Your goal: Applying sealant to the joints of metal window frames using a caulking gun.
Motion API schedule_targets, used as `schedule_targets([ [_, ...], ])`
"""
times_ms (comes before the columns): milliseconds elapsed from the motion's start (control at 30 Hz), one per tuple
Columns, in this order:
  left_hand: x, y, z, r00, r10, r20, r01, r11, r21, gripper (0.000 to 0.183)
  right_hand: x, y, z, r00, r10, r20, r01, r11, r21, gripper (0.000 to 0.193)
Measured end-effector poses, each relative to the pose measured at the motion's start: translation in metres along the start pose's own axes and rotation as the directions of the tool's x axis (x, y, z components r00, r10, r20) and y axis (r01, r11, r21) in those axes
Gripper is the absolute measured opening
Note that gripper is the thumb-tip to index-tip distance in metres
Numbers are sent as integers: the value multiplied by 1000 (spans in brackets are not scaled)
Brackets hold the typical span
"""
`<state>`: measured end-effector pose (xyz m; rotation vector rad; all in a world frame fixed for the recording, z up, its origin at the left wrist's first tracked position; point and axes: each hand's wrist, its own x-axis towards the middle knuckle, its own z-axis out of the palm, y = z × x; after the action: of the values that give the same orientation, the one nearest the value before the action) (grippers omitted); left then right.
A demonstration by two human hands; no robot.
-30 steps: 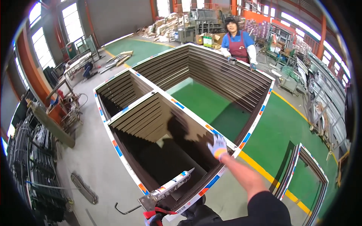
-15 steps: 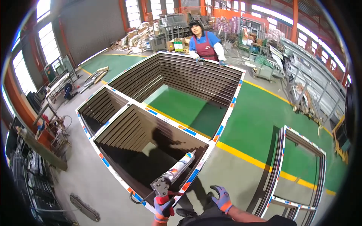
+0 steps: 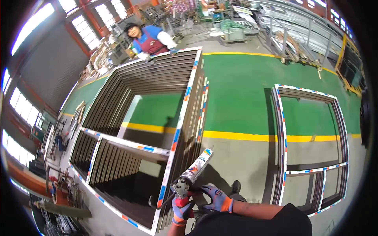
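Observation:
My left hand (image 3: 182, 210), in a grey-purple and orange work glove, is closed round the red handle of a caulking gun (image 3: 182, 187). A white printed sealant tube (image 3: 198, 164) sits in the gun, pointing up and away to the right. My right hand (image 3: 217, 199), in a matching glove, is beside the handle with its fingers stretched toward it; whether they touch it is hidden. Just left of the gun stands a stack of dark brown window frames (image 3: 176, 143), faced with white, blue and red protective tape. The gun's hooked rod end (image 3: 152, 202) overlaps the near side of the stack.
Across the stack, a person (image 3: 153, 41) in a maroon apron rests hands on its far edge. A smaller stack of frames (image 3: 281, 145) stands to the right on the green and grey floor (image 3: 240, 106). Metal profiles on racks (image 3: 299, 33) line the back right.
The view has swung right, so the frame stack now appears further left. My right hand has moved in from the right to beside the gun handle. My left hand keeps its grip.

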<state>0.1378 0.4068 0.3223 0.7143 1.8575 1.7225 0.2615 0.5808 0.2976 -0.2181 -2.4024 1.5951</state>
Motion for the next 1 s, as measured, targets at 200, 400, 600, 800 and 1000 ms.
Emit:
schedule_targets([
  [200, 73, 14, 120, 950, -118, 290, 141, 988, -59, 24, -13, 62, -101, 984, 162, -70, -148, 974, 172, 80],
  [400, 127, 8, 190, 848, -251, 466, 317, 946, -68, 39, -25, 106, -160, 949, 278, -146, -202, 898, 390, 78],
  [600, 195, -18, 227, 793, -112, 599, 292, 933, -212, 45, -2, 123, -211, 949, 141, -282, -107, 985, 132, 78],
  [800, 280, -32, 261, 782, 84, 617, 16, 988, -154, 55, 56, 121, -256, 879, 395, -268, -375, 919, 125, 86],
  [1000, 369, -15, 279, 666, 260, 699, -213, 964, -156, 65, 112, 126, -289, 838, 463, -288, -422, 885, 196, 83],
])
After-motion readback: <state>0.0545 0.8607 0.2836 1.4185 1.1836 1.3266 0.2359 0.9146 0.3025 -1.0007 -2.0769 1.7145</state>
